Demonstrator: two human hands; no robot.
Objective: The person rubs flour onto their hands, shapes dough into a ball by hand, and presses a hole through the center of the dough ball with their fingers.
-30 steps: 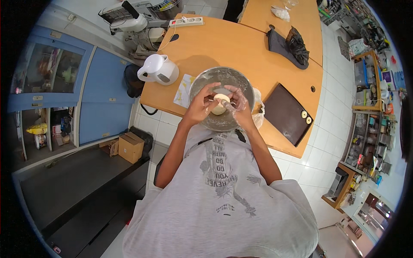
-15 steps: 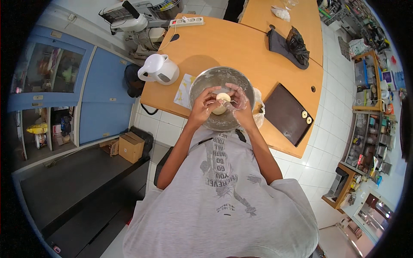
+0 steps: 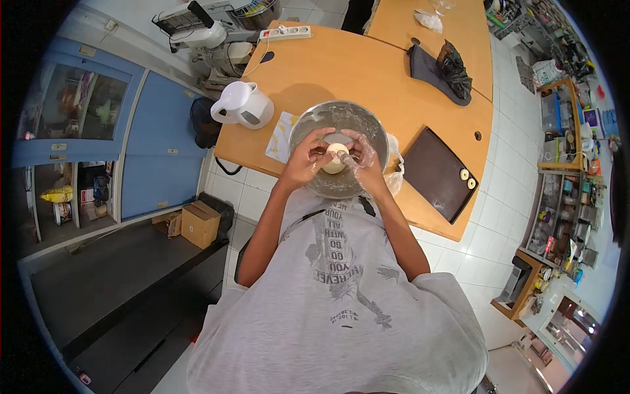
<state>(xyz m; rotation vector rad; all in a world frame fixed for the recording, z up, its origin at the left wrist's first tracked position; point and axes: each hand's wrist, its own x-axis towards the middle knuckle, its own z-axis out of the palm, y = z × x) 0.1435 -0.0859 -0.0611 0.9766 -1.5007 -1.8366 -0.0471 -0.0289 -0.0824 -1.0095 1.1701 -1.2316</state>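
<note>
Over a round metal mixing bowl (image 3: 338,115), my left hand (image 3: 303,161) and my right hand (image 3: 367,164) are closed from both sides on a small, pale piece of dough (image 3: 337,149). The fingers of both hands curl around it, and the thumbs meet at its near side. White, sticky residue coats my right fingers. Below the piece, a larger pale lump of dough (image 3: 333,169) shows in the bowl, partly covered by my hands. Smears of flour or dough cling to the bowl's inner wall.
Right of the bowl lies a dark baking tray (image 3: 430,172) with two small dough rings (image 3: 464,175) at its right edge. A crumpled plastic bag (image 3: 394,176) touches the bowl's right side. A white electric kettle (image 3: 244,105) and a printed sheet (image 3: 278,141) are left.
Both hands have turned slightly around the small piece of dough, and the thumbs have shifted on it. The piece stays over the bowl.
</note>
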